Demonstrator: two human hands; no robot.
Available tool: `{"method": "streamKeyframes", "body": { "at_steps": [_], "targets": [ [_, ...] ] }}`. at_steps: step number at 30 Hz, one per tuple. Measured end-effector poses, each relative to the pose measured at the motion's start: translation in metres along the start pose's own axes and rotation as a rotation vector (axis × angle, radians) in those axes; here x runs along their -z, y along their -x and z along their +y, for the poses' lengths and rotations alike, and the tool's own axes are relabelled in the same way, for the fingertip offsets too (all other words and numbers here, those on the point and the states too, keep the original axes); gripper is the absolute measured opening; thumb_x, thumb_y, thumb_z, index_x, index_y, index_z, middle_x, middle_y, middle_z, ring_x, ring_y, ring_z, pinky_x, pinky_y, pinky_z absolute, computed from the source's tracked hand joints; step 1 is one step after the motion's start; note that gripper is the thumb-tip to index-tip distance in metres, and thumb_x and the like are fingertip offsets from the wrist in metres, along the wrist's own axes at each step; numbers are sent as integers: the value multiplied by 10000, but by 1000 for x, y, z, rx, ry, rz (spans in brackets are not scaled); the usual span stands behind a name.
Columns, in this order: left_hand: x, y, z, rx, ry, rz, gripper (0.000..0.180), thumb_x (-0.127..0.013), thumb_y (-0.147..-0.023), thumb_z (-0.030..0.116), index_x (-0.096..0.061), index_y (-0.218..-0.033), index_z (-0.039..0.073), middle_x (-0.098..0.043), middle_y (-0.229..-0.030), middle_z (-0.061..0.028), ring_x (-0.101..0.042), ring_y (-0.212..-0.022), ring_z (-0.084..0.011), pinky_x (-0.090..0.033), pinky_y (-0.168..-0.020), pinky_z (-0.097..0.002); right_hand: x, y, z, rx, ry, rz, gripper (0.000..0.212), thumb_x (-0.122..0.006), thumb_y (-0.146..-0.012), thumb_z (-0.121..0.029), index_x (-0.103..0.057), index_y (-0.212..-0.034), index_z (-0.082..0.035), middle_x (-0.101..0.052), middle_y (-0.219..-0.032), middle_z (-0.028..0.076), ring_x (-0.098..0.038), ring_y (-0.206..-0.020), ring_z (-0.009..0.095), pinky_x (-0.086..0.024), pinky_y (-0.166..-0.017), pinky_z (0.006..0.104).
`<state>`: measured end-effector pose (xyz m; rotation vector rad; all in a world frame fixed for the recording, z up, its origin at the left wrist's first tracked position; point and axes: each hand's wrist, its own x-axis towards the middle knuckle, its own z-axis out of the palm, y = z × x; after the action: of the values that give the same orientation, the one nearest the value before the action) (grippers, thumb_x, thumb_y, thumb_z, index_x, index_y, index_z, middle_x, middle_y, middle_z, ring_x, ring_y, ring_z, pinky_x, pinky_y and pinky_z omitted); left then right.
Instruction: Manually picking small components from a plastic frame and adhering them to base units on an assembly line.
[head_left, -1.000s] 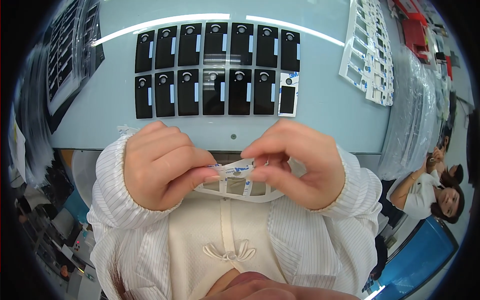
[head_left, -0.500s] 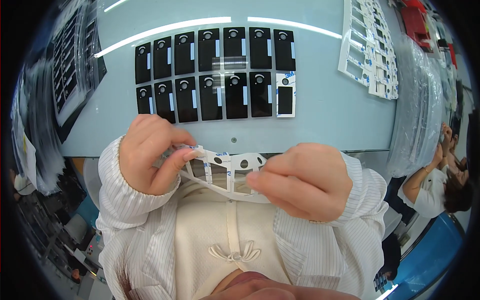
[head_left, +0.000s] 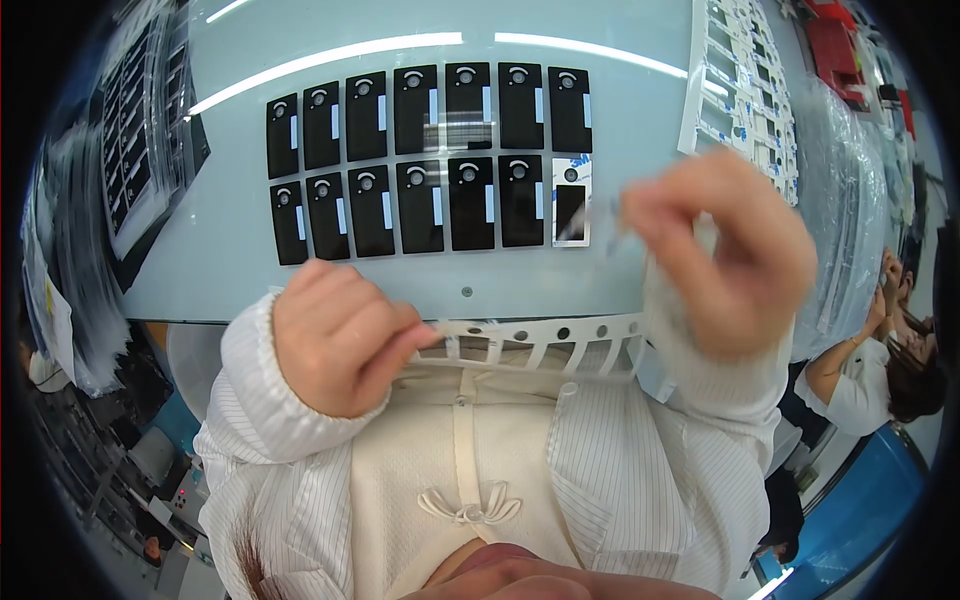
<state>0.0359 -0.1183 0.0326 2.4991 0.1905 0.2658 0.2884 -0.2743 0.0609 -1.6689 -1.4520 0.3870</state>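
One pinch by your left hand (head_left: pixel 345 340) held the white cut-out strip (head_left: pixel 542 331) between your chest (head_left: pixel 415 440) and the table (head_left: pixel 200 295), where steadiness served best; rightward, near the white-bordered panel (head_left: pixel 571 202), a pale piece (head_left: pixel 604 226) showed at your right hand (head_left: pixel 720 255), its grip too blurred to tell.

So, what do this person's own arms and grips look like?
The left sleeve is loose white fabric with thin dark stripes, gathered at its end. The right sleeve is white and loose too, blurred toward its end. The left grip is bare, with no glove. The right grip looks bare as well, but blur hides finer detail.
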Motion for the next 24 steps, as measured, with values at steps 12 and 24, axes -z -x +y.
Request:
{"method": "streamKeyframes", "body": {
  "at_steps": [12, 24],
  "targets": [
    [-26, -10, 2, -161, -25, -94, 248, -799, -686, 179, -617, -813, 69, -694, -1203, -116, -578, -837, -249, -431, -690, -343, -39, -24, 47, -421, -296, -222, 87, -742, -877, -52, -750, -957, -20, -700, -837, 2, -589, -691, 35, -446, -622, 181],
    [-21, -20, 3, -162, -84, -134, 244, -761, -717, 207, -592, -763, 37, -696, -1197, -116, -576, -798, -219, -421, -658, -317, -37, -25, 48, -335, -238, -214, 58, -743, -865, -23, -748, -923, -26, -657, -789, -6, -508, -615, 20, -362, -541, 182]
  ]
}}
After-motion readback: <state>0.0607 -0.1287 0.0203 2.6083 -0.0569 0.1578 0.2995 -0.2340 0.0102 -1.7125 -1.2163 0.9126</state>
